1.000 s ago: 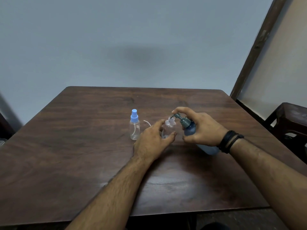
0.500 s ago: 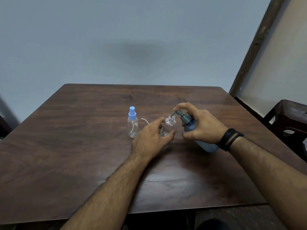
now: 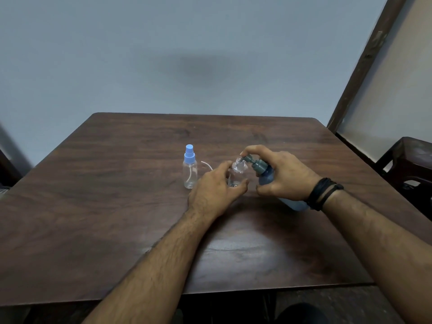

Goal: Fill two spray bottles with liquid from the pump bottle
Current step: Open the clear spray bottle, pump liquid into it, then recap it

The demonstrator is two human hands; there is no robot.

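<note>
the open spray bottle [image 3: 236,174] stands mid-table, left hand [image 3: 216,191] gripping it, while the right hand [image 3: 284,176] holds the tilted pump bottle [image 3: 266,175], nozzle at its mouth; it looks barely filled, the capped spray bottle [image 3: 189,170] seemingly still empty

We count 2 clear spray bottles: 1 w/ a blue cap [image 3: 189,170] at 9 o'clock, 1 open [image 3: 236,174] in the middle. We see 1 blue pump bottle [image 3: 266,176] at 3 o'clock, 2 hands, left [image 3: 214,193] & right [image 3: 284,176], 1 table [image 3: 98,206], 1 stool [image 3: 411,160].
</note>
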